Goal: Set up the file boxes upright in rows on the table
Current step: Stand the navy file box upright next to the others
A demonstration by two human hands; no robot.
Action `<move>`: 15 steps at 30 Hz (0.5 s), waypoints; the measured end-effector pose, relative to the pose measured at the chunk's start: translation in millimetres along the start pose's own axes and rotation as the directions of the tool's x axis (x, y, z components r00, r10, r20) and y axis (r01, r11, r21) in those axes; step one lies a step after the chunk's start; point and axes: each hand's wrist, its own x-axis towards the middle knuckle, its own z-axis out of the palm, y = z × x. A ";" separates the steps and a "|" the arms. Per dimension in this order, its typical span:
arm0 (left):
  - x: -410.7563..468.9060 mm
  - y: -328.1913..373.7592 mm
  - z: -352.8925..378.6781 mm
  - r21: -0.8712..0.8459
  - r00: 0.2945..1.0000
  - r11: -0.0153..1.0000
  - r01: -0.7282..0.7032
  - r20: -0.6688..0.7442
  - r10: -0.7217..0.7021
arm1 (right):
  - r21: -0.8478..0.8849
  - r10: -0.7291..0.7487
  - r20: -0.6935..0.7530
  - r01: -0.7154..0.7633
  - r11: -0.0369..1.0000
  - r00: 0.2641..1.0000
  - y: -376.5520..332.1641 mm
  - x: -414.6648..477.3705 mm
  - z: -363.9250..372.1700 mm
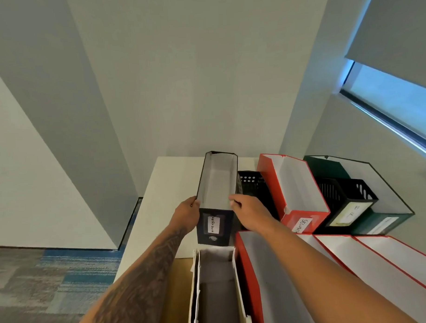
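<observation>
A dark navy file box (215, 230) with a white label stands upright on the white table (160, 206), at the left end of the back row. My left hand (186, 214) grips its left top edge and my right hand (248, 212) grips its right top edge. To its right stand a black mesh holder (252, 186), a red file box (303, 221), a black holder (349, 209) and a dark green file box (388, 224). In the front row a white file box (217, 289) and several red file boxes (250, 281) stand upright.
The table sits in a room corner with walls behind and at the right. A window (393, 94) with a roller blind is at the upper right. Carpeted floor (54, 283) lies to the left of the table's left edge.
</observation>
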 end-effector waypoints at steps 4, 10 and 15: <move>8.0 0.2 12.6 -0.008 1.000 1.000 -0.011 -0.011 0.011 | -0.026 0.015 0.036 -0.014 1.000 0.999 4.3 5.2 -6.4; 22.0 4.8 24.6 -0.025 1.000 1.000 0.007 -0.016 -0.007 | -0.020 0.081 -0.076 -0.083 0.996 0.994 9.0 12.7 -14.8; 22.1 9.5 24.8 -0.061 1.000 0.998 0.026 -0.001 -0.026 | 0.113 0.228 0.087 -0.237 0.965 0.970 15.8 13.0 -11.0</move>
